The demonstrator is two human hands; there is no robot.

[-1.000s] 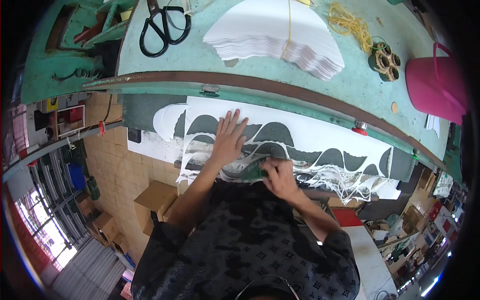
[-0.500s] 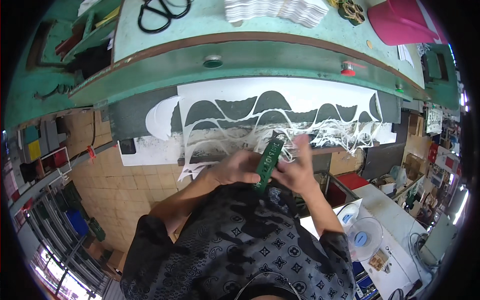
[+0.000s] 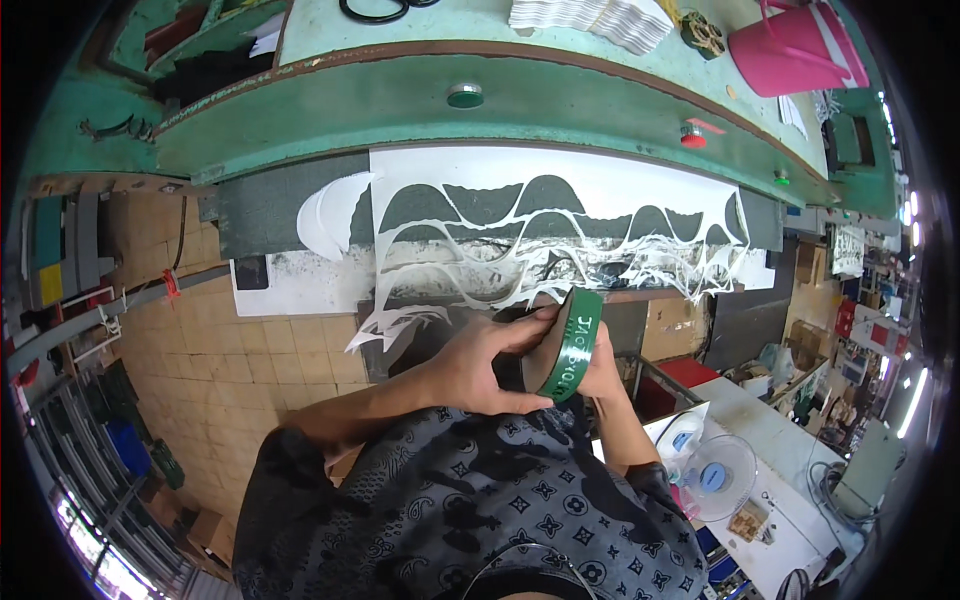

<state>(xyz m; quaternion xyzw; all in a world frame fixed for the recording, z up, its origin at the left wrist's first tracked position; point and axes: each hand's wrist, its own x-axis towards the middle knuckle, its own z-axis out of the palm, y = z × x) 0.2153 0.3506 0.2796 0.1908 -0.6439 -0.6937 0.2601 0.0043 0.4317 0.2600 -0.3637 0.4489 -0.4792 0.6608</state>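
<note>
Close to my body I hold a green cutting die (image 3: 577, 345), a curved band with white handwritten marks, tilted on edge. My left hand (image 3: 482, 362) grips its left side, thumb at the lower end and fingers at the upper end. Behind its right side is my right hand (image 3: 602, 374), closed on it, most of the fingers hidden. Beyond the die lies a white sheet (image 3: 440, 168) with wavy cut-outs, thin strips of it tangled at the right. White rounded cut pieces (image 3: 322, 222) lie at the sheet's left end.
A green machine beam (image 3: 350, 112) with a green button (image 3: 465, 95) and a red button (image 3: 692, 138) crosses ahead. On top sit a stack of white pieces (image 3: 595, 22), a pink bucket (image 3: 785, 52) and black scissors (image 3: 378, 10). At right, a fan (image 3: 722, 478) stands near a white table.
The die has turned to show its broad curved side and shifted slightly right. My right hand, raised and open before, is now closed behind it. The head view has shifted.
</note>
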